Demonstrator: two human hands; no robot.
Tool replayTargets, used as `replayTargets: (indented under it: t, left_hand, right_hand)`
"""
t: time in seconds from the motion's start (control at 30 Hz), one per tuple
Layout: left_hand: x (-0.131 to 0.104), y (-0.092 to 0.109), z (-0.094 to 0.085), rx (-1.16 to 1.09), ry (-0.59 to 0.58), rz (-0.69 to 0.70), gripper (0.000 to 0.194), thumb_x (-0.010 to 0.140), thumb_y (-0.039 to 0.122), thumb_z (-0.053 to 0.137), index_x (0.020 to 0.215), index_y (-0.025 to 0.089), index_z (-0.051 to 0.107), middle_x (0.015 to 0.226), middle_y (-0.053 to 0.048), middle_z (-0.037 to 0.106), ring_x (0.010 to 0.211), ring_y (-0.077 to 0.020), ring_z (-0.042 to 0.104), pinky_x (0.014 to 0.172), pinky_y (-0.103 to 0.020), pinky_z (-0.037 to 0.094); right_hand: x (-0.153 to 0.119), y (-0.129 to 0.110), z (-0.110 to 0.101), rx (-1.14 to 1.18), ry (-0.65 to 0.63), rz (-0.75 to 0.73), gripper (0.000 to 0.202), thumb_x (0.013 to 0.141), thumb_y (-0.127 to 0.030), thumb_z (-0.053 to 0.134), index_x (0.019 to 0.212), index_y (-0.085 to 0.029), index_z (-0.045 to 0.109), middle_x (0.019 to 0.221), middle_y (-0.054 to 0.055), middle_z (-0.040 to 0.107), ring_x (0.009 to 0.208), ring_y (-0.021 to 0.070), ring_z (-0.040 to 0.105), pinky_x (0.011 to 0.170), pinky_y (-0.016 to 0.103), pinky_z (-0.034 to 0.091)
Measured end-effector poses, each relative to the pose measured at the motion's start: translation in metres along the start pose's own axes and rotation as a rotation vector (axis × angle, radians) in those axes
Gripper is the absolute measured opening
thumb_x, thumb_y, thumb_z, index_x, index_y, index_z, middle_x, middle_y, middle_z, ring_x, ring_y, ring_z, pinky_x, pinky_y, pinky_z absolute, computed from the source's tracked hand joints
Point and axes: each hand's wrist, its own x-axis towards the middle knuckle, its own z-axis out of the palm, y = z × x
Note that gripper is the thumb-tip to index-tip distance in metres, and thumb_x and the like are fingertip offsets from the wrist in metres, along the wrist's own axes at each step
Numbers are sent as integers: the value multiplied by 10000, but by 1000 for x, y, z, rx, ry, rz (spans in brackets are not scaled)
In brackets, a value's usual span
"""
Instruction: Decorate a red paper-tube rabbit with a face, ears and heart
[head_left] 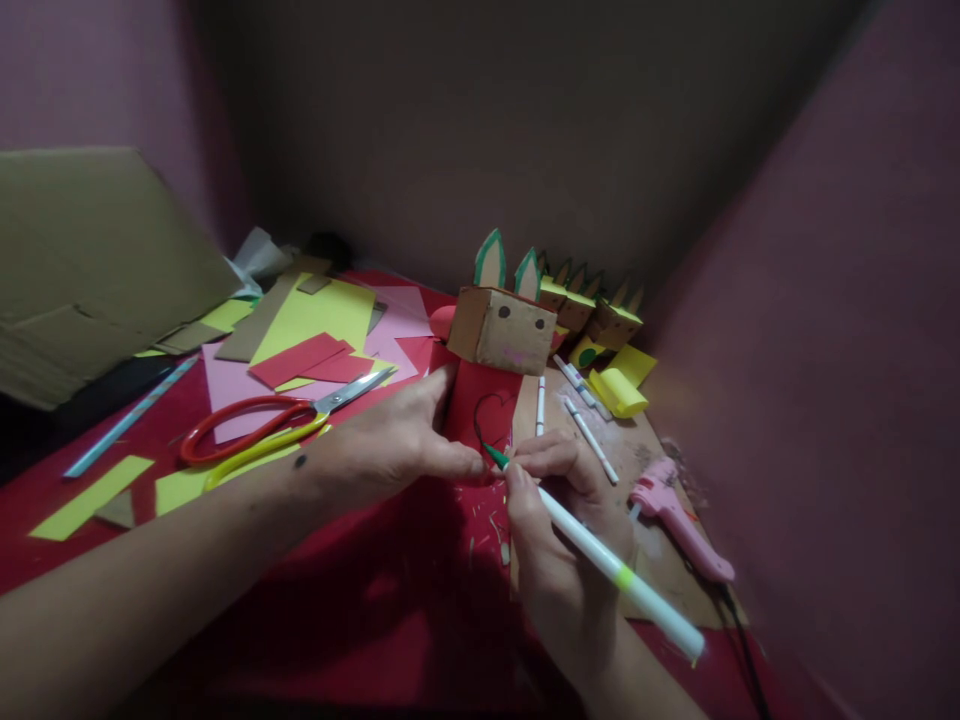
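A cardboard figure [514, 335] with a box head, drawn face, two green-edged ears and a red paper body stands near the middle. My left hand [405, 435] grips the red body from the left, its thumb across the lower front. My right hand [566, 520] is closed around a white marker [622, 575] with a green tip. That tip touches the lower front of the red body, at the end of a dark curved outline resembling part of a heart. The fingers of my left hand behind the body are hidden.
Red-and-yellow scissors [322, 405] lie on coloured paper at left, beside a striped straw [131, 415]. At right, a cardboard sheet [660, 590] bears markers and a pink glue gun [682, 520]. Similar figures [581, 305] stand behind. A large cardboard piece [97, 260] is far left.
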Motion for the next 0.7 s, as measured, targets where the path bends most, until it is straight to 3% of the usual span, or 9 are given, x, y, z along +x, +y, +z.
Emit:
replayTargets:
  t: [0.27,0.7]
  left_hand:
    - [3,-6,-4,-4,-18,13,604,682,142,824,1238,231,607,1073,-35,761,1049,-316,711,861,-388,534]
    - [1,0,1,-32,-30,3,649,677,135,852,1268,200,592,1058,-46,771,1030,-313,713,847,-406,526]
  right_hand:
    - [-1,1,-2,2,-14,35,152,835,-118,635,760,-241,586,675,-55,583,565,102,562,526,215,476]
    - [-2,4,-2,73,-5,59,149,861,-147,641,773,-246,574,691,-52,569,583,111,544,540,231,462]
